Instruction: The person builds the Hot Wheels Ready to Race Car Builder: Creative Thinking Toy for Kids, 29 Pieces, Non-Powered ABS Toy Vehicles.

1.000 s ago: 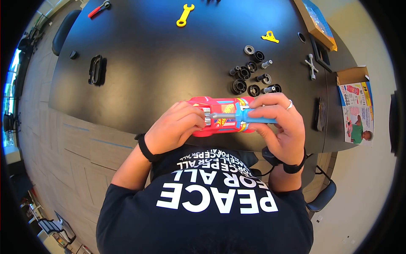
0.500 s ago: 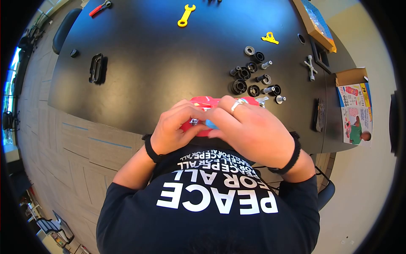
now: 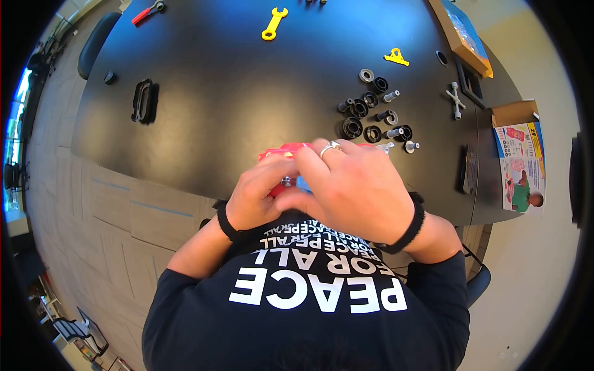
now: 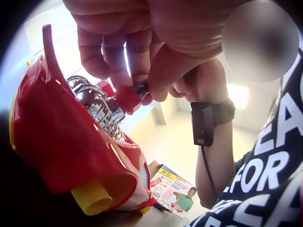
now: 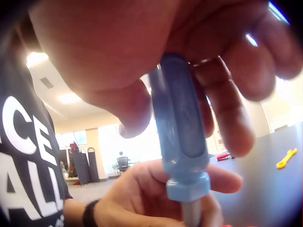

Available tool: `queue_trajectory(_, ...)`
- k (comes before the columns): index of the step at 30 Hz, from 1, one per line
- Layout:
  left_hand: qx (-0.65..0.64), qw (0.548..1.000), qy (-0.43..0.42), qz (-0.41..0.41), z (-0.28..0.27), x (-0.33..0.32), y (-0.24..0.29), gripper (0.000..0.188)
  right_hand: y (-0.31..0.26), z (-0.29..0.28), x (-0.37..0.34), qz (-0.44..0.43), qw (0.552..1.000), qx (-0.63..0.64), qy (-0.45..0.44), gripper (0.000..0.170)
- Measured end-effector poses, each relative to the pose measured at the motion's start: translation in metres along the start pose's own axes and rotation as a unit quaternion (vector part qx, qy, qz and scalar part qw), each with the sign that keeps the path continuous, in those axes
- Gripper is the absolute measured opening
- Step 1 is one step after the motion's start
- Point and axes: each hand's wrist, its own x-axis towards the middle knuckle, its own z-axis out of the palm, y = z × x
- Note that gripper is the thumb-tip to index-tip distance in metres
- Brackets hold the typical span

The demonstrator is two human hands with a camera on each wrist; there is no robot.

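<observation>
A red toy car [image 4: 71, 142] with a chrome engine [image 4: 97, 106] lies beneath both hands, close to the person's body. In the right hand [image 3: 362, 191] is a toy screwdriver [image 5: 182, 113] with a translucent blue handle, gripped between thumb and fingers. Its grey shaft points toward the left hand [image 3: 257, 191]. The left hand's thumb and fingertips pinch a small red piece [image 4: 127, 100] at the engine, right by the shaft's dark end. From above, the hands hide most of the car.
Several black wheels [image 3: 352, 128] and grey-tipped pegs lie beyond the right hand. Farther off are a yellow wrench [image 3: 274, 25], a yellow part [image 3: 396, 57], a red-handled tool [image 3: 148, 12], a black frame [image 3: 143, 101] and a grey cross wrench [image 3: 456, 101]. A printed box [image 3: 521, 161] stands at right.
The right hand has turned over and moved left with the screwdriver, covering the car. The left hand has shifted from lying on the engine to pinching a small red piece there.
</observation>
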Motion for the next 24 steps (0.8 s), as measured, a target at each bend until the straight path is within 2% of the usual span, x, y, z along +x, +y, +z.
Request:
queue_trajectory(1,0.004,1.0,-0.008,-0.019,-0.001,0.0,0.001,0.04,0.002,0.004,0.0,-0.041,0.994,0.036,0.097,0.032)
queue_trajectory(2,0.004,1.0,-0.008,-0.019,0.0,-0.001,-0.002,0.04,0.005,0.006,-0.001,-0.041,0.994,0.036,0.097,0.032)
queue_trajectory(4,0.0,0.999,0.001,0.053,0.003,-0.003,-0.011,0.04,0.012,0.007,-0.005,-0.132,0.99,0.023,0.054,0.048)
queue_trajectory(5,0.0,0.999,0.001,0.052,0.004,-0.003,-0.009,0.04,0.011,0.005,-0.006,-0.131,0.99,0.023,0.053,0.048)
queue_trajectory(7,-0.032,0.999,-0.001,-0.021,0.005,-0.004,-0.004,0.04,0.006,-0.002,-0.008,-0.026,0.999,0.018,-0.029,0.034)
queue_trajectory(8,-0.032,0.999,-0.002,-0.021,0.005,-0.004,-0.004,0.04,0.005,-0.001,-0.007,-0.025,0.999,0.018,-0.028,0.034)
queue_trajectory(10,-0.044,0.997,-0.022,-0.058,0.004,-0.007,-0.006,0.041,0.004,0.003,-0.006,-0.021,0.996,-0.009,0.081,0.029)
queue_trajectory(11,-0.044,0.997,-0.022,-0.058,0.003,-0.007,-0.011,0.041,0.008,0.007,-0.004,-0.021,0.996,-0.008,0.081,0.029)
queue_trajectory(13,-0.007,0.998,-0.048,0.033,0.003,-0.008,-0.02,0.04,0.017,0.015,0.002,-0.152,0.977,0.083,0.124,0.022)
queue_trajectory(14,-0.007,0.998,-0.047,0.033,0.005,-0.006,-0.018,0.04,0.016,0.013,-0.001,-0.152,0.977,0.083,0.124,0.022)
queue_trajectory(16,-0.036,0.999,-0.012,0.022,0.009,0.0,-0.009,0.036,0.012,0.006,-0.008,-0.119,0.99,0.069,0.012,0.023)
queue_trajectory(17,-0.037,0.999,-0.013,0.022,0.009,-0.002,-0.007,0.036,0.011,0.007,-0.008,-0.118,0.991,0.069,0.013,0.023)
queue_trajectory(19,-0.022,0.999,-0.031,-0.03,0.007,-0.006,-0.005,0.039,0.009,0.013,-0.005,-0.045,0.999,-0.002,0.011,0.027)
queue_trajectory(20,-0.021,0.999,-0.031,-0.03,0.008,-0.007,-0.007,0.039,0.01,0.015,-0.004,-0.045,0.999,-0.002,0.012,0.027)
queue_trajectory(22,-0.013,1.0,-0.017,-0.012,0.011,-0.012,-0.012,0.041,0.011,0.019,-0.001,-0.09,0.987,0.059,0.119,0.03)
queue_trajectory(23,-0.012,1.0,-0.016,-0.013,0.011,-0.011,-0.01,0.041,0.011,0.017,-0.003,-0.091,0.987,0.06,0.118,0.03)
queue_trajectory(24,-0.008,1.0,-0.01,-0.011,0.012,-0.008,-0.007,0.041,0.011,0.011,-0.006,-0.091,0.993,0.04,0.065,0.031)
